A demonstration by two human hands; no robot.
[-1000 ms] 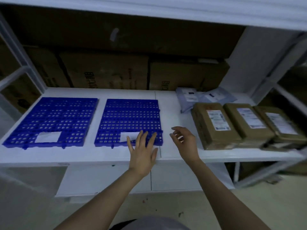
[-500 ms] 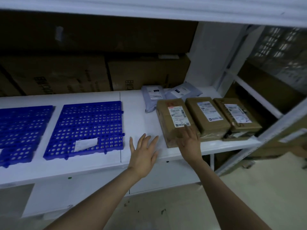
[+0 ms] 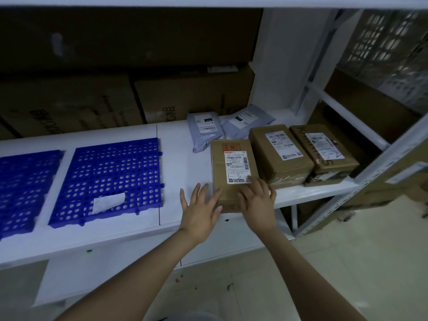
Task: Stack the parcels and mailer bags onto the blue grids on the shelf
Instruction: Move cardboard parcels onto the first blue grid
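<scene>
On the white shelf point(image 3: 183, 158), far left: left grid point(image 3: 23, 188), then right grid point(image 3: 108, 179) just beside it, paper slip point(image 3: 108, 201) on its near part. Next, left hand point(image 3: 201, 214), fingers straight and spread, tips at the near left edge of a parcel point(image 3: 231, 163). Right hand point(image 3: 257, 202) flat on that parcel's near top, fingers apart, clasping nothing. Behind the parcel, two grey bags point(image 3: 205, 130). Further right, middle parcel point(image 3: 280, 154) and end parcel point(image 3: 324, 149), clear of both hands.
</scene>
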